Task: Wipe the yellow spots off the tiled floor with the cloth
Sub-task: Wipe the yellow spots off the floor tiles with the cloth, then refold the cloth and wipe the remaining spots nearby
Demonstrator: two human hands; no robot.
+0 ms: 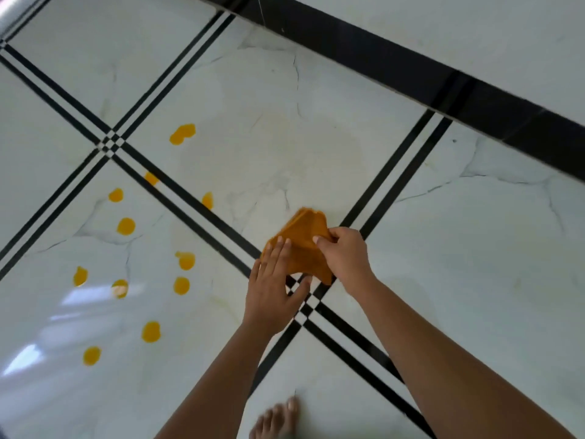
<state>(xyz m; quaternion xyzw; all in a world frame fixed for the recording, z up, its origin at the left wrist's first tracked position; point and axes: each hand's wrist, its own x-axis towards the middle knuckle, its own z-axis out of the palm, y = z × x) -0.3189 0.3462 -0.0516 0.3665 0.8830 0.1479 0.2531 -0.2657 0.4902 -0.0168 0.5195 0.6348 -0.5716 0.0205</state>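
Orange cloth (pixel 302 245), folded into a thick wedge, sits low over the tiled floor (pixel 316 137) just beyond the crossing of the black tile lines, between the person's two hands. The right hand (pixel 343 258) has its grip closed on the cloth's right edge, fingers curled over the top fold. The left hand (pixel 272 280) lies flat and open, fingertips pressing on the near-left part of the cloth — not gripping it, only steadying.

It looks soft and light, a limp thing that takes whatever shape the hands give it; the stacked edges at the far tip suggest several layers. A pad like that would slide easily on this glossy floor, so I would judge it needs a flat palm pressing down on its middle rather than a pinch at one edge, or the folds may come apart and trail.

Yellow spots (pixel 126 225) lie scattered to the left, about a dozen, well apart from the cloth — the nearest (pixel 208 200) sits beside the black lines, far-left of it. A pale yellowish haze on the tile beyond the cloth looks like smeared residue, though I cannot be sure. A bare foot (pixel 275 419) shows at the near edge.
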